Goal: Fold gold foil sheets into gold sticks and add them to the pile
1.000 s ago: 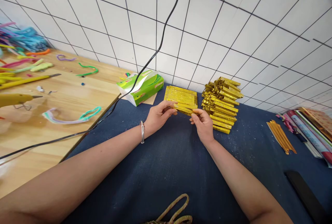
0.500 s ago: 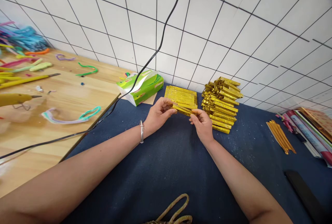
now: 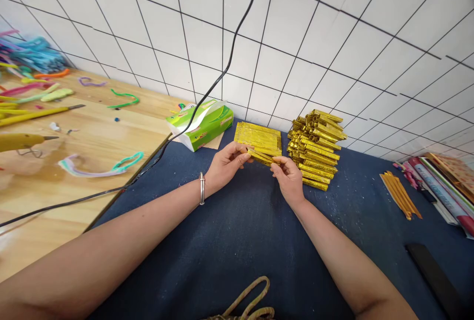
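Observation:
Between my two hands is a narrow folded strip of gold foil paper (image 3: 260,157), held level just above the dark blue cloth. My left hand (image 3: 227,162) pinches its left end between thumb and fingers. The right end is pinched by my right hand (image 3: 288,176). Right behind the strip lies a flat stack of gold foil strips (image 3: 258,136), its front edge partly covered by my left fingers and the held strip. To the right of my right hand rises a pile of folded gold foil strips (image 3: 317,149), hollow at their ends.
A green tissue pack (image 3: 207,123) stands left of the stack. A black cable (image 3: 232,53) hangs across the view onto the wooden table (image 3: 111,196), where a yellow glue gun (image 3: 22,142) and pipe cleaners (image 3: 40,56) lie. Orange strips (image 3: 400,194) and books (image 3: 440,189) are at right.
My left fingertips have shifted very slightly on the left end of the gold strip. Otherwise both hands hold nearly the same position.

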`<state>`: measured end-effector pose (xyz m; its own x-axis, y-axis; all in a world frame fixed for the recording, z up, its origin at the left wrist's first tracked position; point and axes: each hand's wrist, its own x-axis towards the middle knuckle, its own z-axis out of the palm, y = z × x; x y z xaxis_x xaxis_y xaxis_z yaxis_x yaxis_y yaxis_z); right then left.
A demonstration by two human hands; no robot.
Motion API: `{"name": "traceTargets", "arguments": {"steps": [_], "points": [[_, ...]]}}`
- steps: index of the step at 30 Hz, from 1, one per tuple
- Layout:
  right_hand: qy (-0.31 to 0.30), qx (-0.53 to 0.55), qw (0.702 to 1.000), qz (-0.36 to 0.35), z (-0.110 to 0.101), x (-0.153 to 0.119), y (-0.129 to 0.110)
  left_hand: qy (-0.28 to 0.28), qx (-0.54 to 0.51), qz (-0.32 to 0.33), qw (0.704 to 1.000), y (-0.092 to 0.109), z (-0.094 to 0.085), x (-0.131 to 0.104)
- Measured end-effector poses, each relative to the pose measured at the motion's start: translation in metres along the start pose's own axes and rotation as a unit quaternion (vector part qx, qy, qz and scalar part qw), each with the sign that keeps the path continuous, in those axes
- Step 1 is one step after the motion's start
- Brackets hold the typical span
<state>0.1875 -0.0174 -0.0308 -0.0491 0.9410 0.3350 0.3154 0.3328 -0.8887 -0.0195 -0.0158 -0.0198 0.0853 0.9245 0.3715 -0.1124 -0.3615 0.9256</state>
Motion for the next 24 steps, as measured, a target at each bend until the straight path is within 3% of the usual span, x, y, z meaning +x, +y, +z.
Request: {"name": "traceTargets", "arguments": {"steps": [13, 24], "points": [[0.003, -0.013, 1.000, -0.011, 0.000, 0.000, -0.004, -0.003, -0.032, -0.036, 0.999, 0.006, 0.001, 0.002], [-0.003, -0.056, 0.996, -0.066, 0.001, -0.001, -0.019, -0.019, -0.044, -0.053, 0.997, 0.008, 0.009, -0.001]]}}
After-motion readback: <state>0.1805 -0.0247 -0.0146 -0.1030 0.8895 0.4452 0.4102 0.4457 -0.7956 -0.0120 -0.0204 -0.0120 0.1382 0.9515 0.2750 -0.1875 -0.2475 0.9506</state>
